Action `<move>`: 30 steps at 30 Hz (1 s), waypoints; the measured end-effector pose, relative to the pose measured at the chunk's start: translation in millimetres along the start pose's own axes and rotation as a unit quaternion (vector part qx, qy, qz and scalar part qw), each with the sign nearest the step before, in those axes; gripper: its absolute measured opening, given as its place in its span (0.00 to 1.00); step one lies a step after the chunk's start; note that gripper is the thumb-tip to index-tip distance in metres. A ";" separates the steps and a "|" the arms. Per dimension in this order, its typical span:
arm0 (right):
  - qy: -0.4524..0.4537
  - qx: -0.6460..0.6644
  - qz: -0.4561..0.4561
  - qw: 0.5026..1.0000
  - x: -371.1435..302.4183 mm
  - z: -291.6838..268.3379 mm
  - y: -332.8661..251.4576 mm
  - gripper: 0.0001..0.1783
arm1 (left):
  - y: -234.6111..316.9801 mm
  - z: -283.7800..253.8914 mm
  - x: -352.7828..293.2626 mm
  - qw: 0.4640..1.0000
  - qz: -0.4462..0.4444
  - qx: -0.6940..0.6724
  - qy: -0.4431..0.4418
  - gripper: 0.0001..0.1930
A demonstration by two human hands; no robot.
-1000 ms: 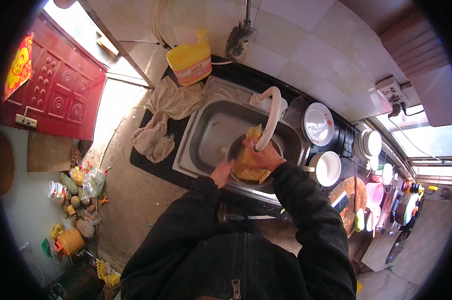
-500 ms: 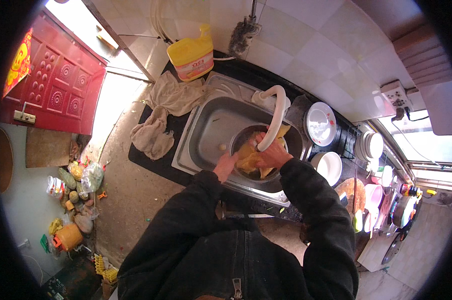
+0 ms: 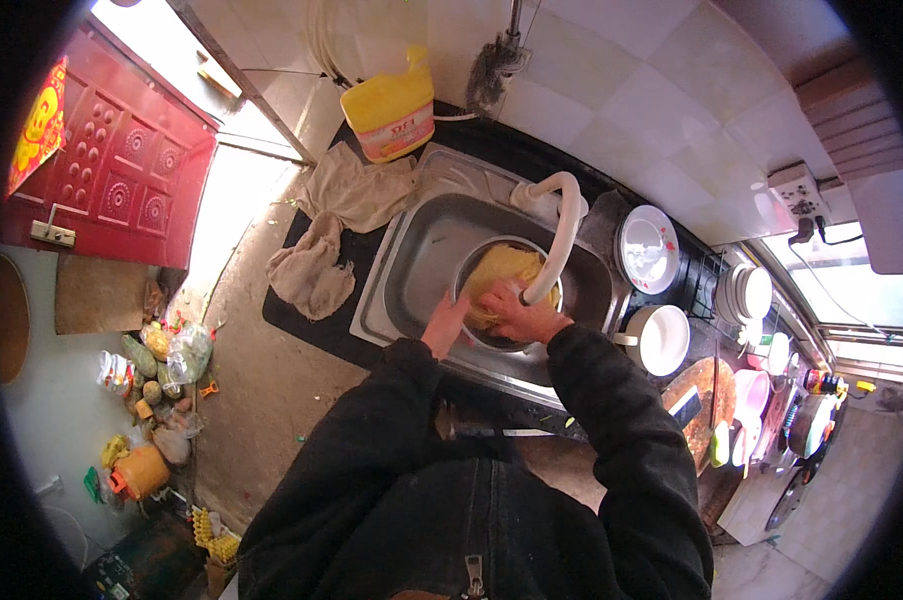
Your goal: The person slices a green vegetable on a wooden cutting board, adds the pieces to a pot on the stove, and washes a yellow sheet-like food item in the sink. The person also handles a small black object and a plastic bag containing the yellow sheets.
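A round metal bowl (image 3: 459,262) stands in the stainless steel sink (image 3: 412,225), under the white curved faucet (image 3: 566,225). Bunched inside the bowl is a yellow cloth (image 3: 505,264). My left hand (image 3: 446,324) grips the bowl's near left rim, its thumb side against the metal. My right hand (image 3: 520,314) reaches into the bowl and presses on the cloth with bent fingers, just below the faucet's mouth. Its fingertips are partly sunk in the folds. Whether water is running I cannot tell.
Beige rags (image 3: 317,268) lie left of the sink, near a yellow jug (image 3: 392,115). On the right are a white plate (image 3: 649,248), a white mug-like pot (image 3: 662,338), stacked bowls (image 3: 745,292) and a round cutting board (image 3: 690,400). A red door (image 3: 122,150) stands far left.
The yellow cloth, earlier crumpled with a corner raised toward the right rim, now lies bunched in the bowl. My right hand has shifted slightly left and spread over it; my left hand stays at the rim.
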State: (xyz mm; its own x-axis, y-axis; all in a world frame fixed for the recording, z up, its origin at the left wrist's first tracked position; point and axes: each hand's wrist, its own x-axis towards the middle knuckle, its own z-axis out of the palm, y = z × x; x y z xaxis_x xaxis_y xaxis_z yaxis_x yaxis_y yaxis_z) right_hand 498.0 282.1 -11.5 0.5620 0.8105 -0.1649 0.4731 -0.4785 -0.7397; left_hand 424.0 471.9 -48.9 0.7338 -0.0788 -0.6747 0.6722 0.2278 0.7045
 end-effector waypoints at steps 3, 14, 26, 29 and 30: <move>0.026 -0.174 -0.068 0.982 -5.3 -7.8 -23.3 0.37 | -6.8 -4.3 -2.8 0.999 0.023 -0.043 0.016 0.26; 0.151 -0.159 0.061 0.974 -23.1 5.9 -22.5 0.33 | -16.0 10.6 0.5 0.998 0.001 -0.062 0.022 0.24; 0.162 -0.181 0.163 0.956 -22.7 11.9 -44.7 0.33 | -41.4 7.9 17.5 0.991 0.071 0.093 0.063 0.25; 0.329 -0.048 0.103 0.938 -51.7 -2.5 -25.8 0.21 | -45.7 -0.6 18.9 0.994 0.044 0.068 0.068 0.27; 0.377 -0.068 0.167 0.909 -58.6 -2.5 -14.6 0.22 | -45.1 -3.8 17.2 0.996 0.036 0.058 0.057 0.27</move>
State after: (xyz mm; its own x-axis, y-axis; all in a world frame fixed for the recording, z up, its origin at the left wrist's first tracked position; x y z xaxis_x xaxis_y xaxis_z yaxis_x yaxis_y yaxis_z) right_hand 459.8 240.8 10.7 0.9704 0.1752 0.1664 0.2414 -0.7334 -0.6354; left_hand 406.0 463.9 -93.1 0.7689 0.0460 -0.6377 0.6301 0.1154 0.7679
